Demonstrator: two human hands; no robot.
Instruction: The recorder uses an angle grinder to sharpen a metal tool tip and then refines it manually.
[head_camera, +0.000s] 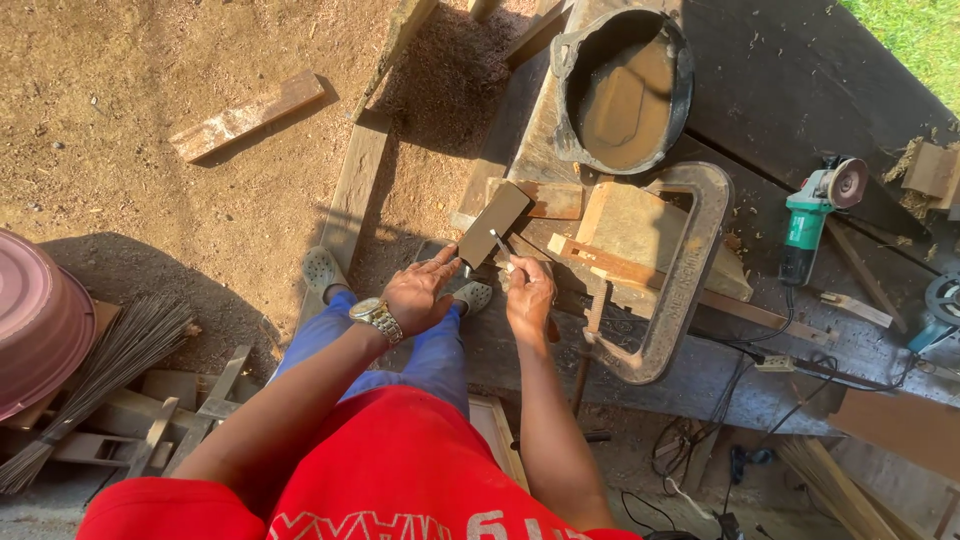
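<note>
left hand (418, 295): fingers half spread, tips touching the lower end of a flat dark plate (493, 224), which rises tilted just above it | right hand (529, 296): closed around a thin metal tool (499, 242), tip at the plate's edge | beside: big iron clamp (680, 290) on the table (800, 90) | further: green grinder (812, 216), black pan (622, 88)
</note>
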